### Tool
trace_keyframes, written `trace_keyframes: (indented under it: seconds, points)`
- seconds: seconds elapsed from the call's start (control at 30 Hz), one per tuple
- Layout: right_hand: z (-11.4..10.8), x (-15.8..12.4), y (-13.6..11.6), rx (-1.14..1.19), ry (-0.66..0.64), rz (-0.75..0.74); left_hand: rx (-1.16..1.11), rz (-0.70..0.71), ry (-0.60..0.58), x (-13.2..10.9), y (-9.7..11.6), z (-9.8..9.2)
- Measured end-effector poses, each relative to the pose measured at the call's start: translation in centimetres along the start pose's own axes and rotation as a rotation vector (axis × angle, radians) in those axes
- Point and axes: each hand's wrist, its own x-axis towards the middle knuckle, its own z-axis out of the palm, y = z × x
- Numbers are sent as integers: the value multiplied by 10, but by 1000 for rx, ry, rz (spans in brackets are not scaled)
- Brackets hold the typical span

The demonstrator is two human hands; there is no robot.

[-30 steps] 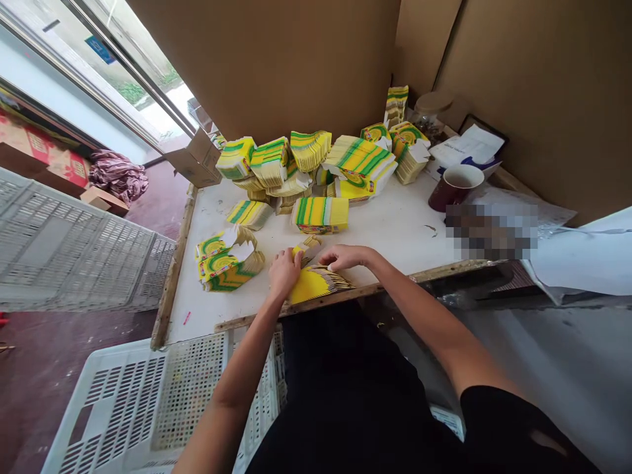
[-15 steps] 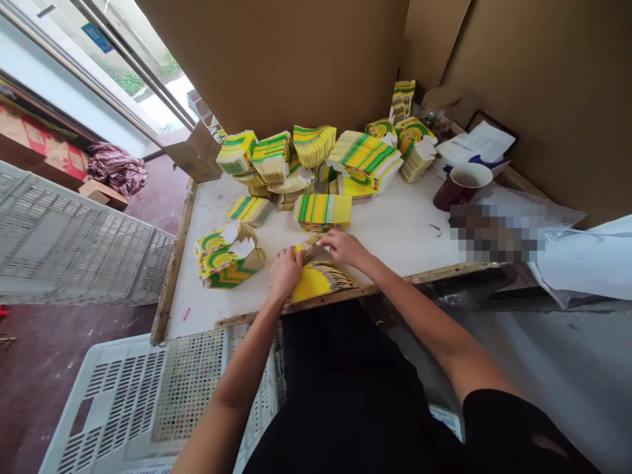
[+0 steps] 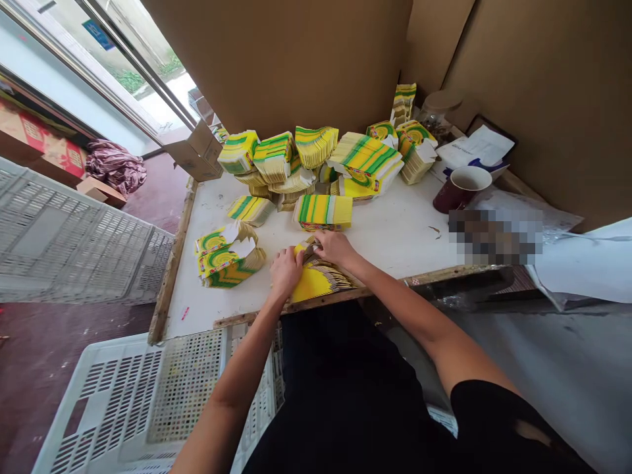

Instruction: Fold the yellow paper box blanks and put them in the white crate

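Observation:
A fanned stack of flat yellow cartons (image 3: 313, 283) lies at the table's near edge, directly in front of me. My left hand (image 3: 286, 271) grips the left side of this stack, thumb on top and fingers curled at the edge. At the far end of the stack, my right hand (image 3: 336, 249) is closed in a pinch on a carton's end flap; its fingertips are partly hidden. Just beyond my right hand sits a striped yellow and green carton bundle (image 3: 323, 210). To the left stand more folded cartons (image 3: 230, 257) with white flaps showing.
Piled carton bundles (image 3: 271, 158) line the back of the white table (image 3: 390, 240). On the right are a dark red mug (image 3: 461, 189), a lidded jar (image 3: 439, 108), papers and plastic wrap. White plastic crates (image 3: 118, 388) stand below and left. A cardboard box (image 3: 195, 155) touches the back left corner.
My right hand has moved slightly left and nearer to my left hand, along the far end of the stack. My left hand stays in place on the cartons.

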Motion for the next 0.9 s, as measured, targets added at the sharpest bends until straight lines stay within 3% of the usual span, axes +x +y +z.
trace_keyframes:
  seconds: [0.2,0.47,0.67,0.77,0.9]
  points:
    - [6,12,-7,137,-33,126,-38,22,35,1,-3,3]
    - [25,13,-18,323,-92,83,-107,-8,25,2,-5,3]
    - [19,10,-7,308,15,180,-128,-34,20,-1,-3,0]
    - [13,9,2,317,78,160,-131,-52,12,-2,-1,-1]
    - [10,6,20,432,-40,66,-124,-69,-14,0,-1,-4]
